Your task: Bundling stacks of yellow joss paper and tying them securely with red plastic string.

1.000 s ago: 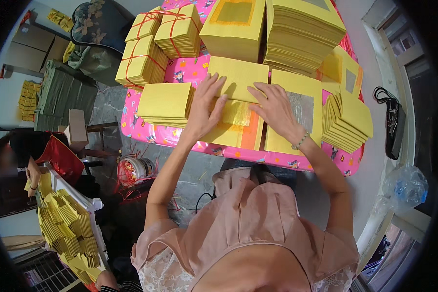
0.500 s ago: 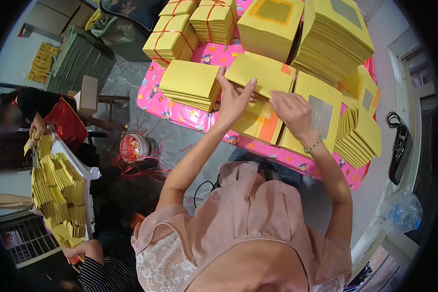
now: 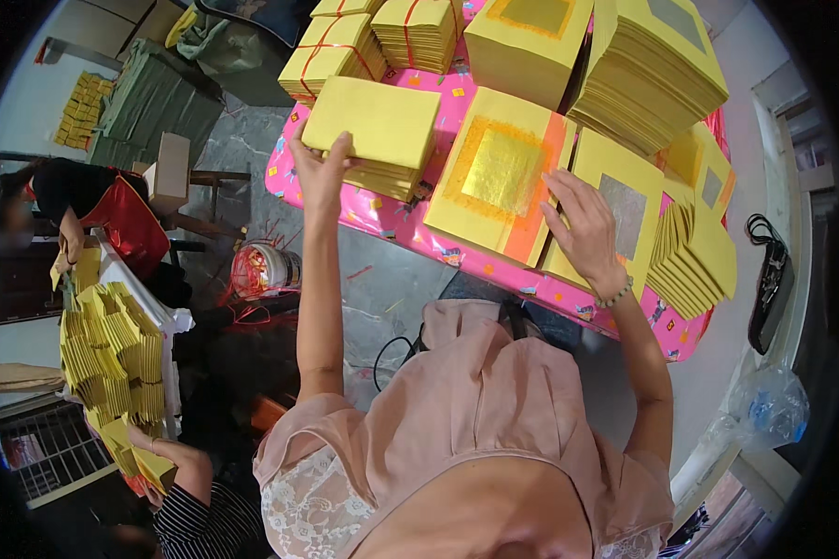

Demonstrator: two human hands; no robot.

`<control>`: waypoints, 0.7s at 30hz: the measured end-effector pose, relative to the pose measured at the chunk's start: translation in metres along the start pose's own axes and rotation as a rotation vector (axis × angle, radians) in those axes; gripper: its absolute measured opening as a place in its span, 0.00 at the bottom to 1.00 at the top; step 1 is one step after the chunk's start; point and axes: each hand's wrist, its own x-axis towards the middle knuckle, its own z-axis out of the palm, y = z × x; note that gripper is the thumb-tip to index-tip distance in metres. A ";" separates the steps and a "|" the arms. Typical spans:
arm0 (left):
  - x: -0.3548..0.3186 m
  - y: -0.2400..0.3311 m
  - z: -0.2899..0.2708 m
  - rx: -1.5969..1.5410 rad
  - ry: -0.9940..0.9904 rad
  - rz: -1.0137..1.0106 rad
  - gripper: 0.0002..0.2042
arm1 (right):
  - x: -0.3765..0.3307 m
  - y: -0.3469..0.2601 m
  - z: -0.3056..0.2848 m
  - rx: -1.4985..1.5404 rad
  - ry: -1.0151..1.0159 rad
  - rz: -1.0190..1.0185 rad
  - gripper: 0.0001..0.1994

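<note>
One folded yellow paper packet [image 3: 373,119], at the top of a low stack of similar packets [image 3: 382,181] on the pink printed tablecloth [image 3: 453,101], is pinched at its near-left corner by the left hand [image 3: 320,172]; I judge it light, pliant and easily creased, best taken there, thumb above. I see the right hand [image 3: 583,219] loosely open, fingertips at the orange strip [image 3: 529,231] of a flat yellow gold-squared sheet [image 3: 503,170].

from the head, one wide fisheye view looks down — close above the table [image 3: 485,264]
</note>
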 end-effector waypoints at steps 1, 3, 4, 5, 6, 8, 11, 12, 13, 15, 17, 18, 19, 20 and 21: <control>0.005 -0.006 -0.008 -0.002 0.001 -0.035 0.32 | -0.003 0.001 0.001 0.001 -0.003 0.002 0.18; 0.013 -0.020 -0.020 0.032 0.006 -0.058 0.32 | -0.006 0.003 0.002 -0.004 -0.019 0.012 0.17; 0.015 -0.028 -0.024 0.065 0.011 -0.092 0.32 | -0.007 0.003 0.003 -0.004 -0.021 0.015 0.17; 0.017 -0.034 -0.027 0.060 0.004 -0.078 0.32 | -0.008 0.004 0.003 -0.007 -0.024 0.024 0.17; 0.018 -0.041 -0.029 0.081 0.002 -0.086 0.32 | -0.008 0.004 0.003 -0.011 -0.025 0.034 0.17; 0.019 -0.051 -0.033 0.101 0.000 -0.098 0.32 | -0.008 0.004 0.002 -0.010 -0.033 0.038 0.16; 0.020 -0.063 -0.037 0.157 0.011 -0.064 0.34 | -0.008 0.002 0.001 -0.001 -0.053 0.038 0.15; 0.019 -0.067 -0.037 0.167 0.021 -0.054 0.34 | -0.008 0.001 0.001 0.003 -0.065 0.037 0.15; 0.019 -0.070 -0.038 0.164 0.018 -0.027 0.34 | -0.009 0.000 0.000 0.005 -0.070 0.037 0.15; 0.022 -0.071 -0.041 0.275 0.025 0.009 0.35 | -0.011 -0.002 -0.001 0.017 -0.095 0.034 0.14; 0.021 -0.069 -0.041 0.372 0.015 0.062 0.35 | -0.013 -0.004 -0.002 0.022 -0.101 0.031 0.14; 0.020 -0.067 -0.039 0.550 0.057 0.161 0.36 | -0.013 -0.004 -0.003 0.027 -0.106 0.031 0.14; 0.018 -0.064 -0.037 0.725 0.101 0.212 0.36 | -0.014 -0.005 -0.003 0.028 -0.108 0.033 0.14; 0.013 -0.061 -0.034 0.727 0.096 0.257 0.36 | -0.014 -0.005 -0.004 0.023 -0.106 0.033 0.13; 0.007 -0.058 -0.031 1.020 0.182 0.354 0.36 | -0.015 -0.006 -0.005 0.018 -0.104 0.033 0.13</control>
